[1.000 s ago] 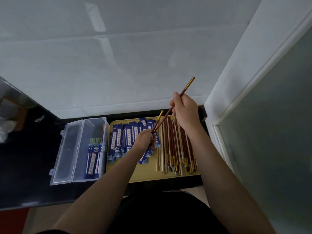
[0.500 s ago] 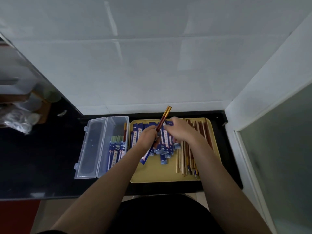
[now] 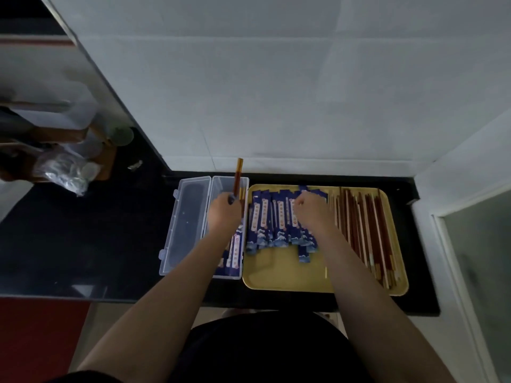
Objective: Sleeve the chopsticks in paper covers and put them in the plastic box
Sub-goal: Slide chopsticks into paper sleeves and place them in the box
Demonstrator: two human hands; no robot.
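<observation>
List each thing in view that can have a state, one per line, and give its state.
Plastic box: lid open, sleeved pairs inside.
Left hand: grips a sleeved pair over the box.
Right hand: curled on the paper covers.
Yellow tray: holds covers and bare chopsticks.

Both forearms are reaching forward from the bottom edge toward twelve o'clock, bare to the elbow, the left one angling in from seven o'clock and the right one from five o'clock. The left hand (image 3: pixel 223 210) is lying back-up, its fingers curling round a sleeved pair of chopsticks (image 3: pixel 237 176) whose bare ends are pointing to twelve o'clock beyond the knuckles. The right hand (image 3: pixel 311 210) is sitting at three o'clock of the left, well apart from it, back-up too, with its fingers (image 3: pixel 300 201) bending under toward eleven o'clock; whether they are pinching anything cannot be told. Both wrists are running straight.
</observation>
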